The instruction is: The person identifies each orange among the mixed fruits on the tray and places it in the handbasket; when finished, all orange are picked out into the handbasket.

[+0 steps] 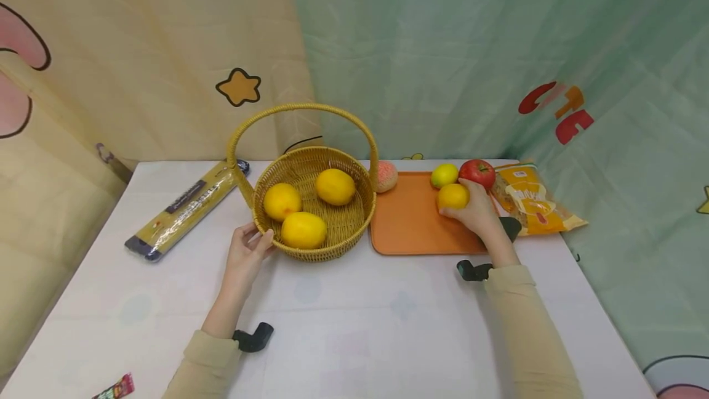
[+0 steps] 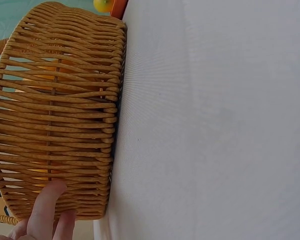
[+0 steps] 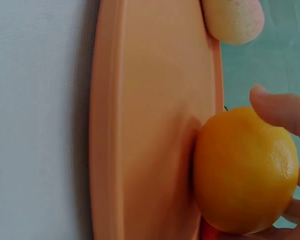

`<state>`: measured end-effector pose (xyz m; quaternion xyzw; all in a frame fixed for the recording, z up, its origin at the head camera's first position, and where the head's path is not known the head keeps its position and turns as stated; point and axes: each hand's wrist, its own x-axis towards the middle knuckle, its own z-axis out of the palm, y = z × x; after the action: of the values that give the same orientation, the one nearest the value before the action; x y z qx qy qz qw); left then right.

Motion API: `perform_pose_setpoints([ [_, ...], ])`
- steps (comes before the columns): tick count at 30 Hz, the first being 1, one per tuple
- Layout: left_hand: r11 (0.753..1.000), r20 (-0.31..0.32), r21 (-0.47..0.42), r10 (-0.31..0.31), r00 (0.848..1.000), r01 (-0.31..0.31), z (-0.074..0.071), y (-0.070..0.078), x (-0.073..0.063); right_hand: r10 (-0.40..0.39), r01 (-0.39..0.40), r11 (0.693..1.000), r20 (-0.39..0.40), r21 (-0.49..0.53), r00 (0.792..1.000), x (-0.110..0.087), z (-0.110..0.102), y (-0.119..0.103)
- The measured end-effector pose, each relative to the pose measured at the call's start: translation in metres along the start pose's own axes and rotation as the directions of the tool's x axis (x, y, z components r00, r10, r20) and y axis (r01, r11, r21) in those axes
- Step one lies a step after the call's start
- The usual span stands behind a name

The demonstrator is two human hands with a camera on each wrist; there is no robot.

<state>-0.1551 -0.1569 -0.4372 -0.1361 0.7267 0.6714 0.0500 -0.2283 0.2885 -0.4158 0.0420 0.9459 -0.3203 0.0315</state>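
Observation:
My left hand (image 1: 247, 255) grips the near left rim of a woven wicker basket (image 1: 316, 255), thumb at the rim and fingers against the outer wall. In the left wrist view its fingers (image 2: 46, 207) press on the weave. Three yellow fruits (image 1: 304, 230) lie inside the basket under its tall arched handle. My right hand (image 1: 477, 207) holds an orange (image 3: 245, 172) between thumb and fingers, over the right part of an orange tray (image 1: 412, 220). Just behind that fruit are a yellow-green lemon (image 1: 444, 175) and a red apple (image 1: 477, 173).
A pinkish peach (image 1: 386, 176) sits between the basket and the tray. Right of the tray lies a yellow snack bag (image 1: 528, 197). A long pack of noodles (image 1: 185, 211) lies left of the basket, and a small pink wrapper (image 1: 117, 386) at the near left. Curtains hang behind the table.

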Motion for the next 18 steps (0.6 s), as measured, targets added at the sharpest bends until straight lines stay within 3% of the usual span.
perform_pose_setpoints([
  [8,1.000,0.002,0.011,-0.002,1.000,0.002,0.0003,0.0001,0.0003,0.080,-0.080,0.997,-0.004,-0.008,0.997,0.0017,0.0055,0.0009],
  [18,1.000,-0.001,0.027,-0.006,1.000,0.006,-0.0004,-0.0002,0.0004,0.051,-0.052,0.999,-0.067,-0.013,0.996,-0.0019,0.0095,0.0035],
])
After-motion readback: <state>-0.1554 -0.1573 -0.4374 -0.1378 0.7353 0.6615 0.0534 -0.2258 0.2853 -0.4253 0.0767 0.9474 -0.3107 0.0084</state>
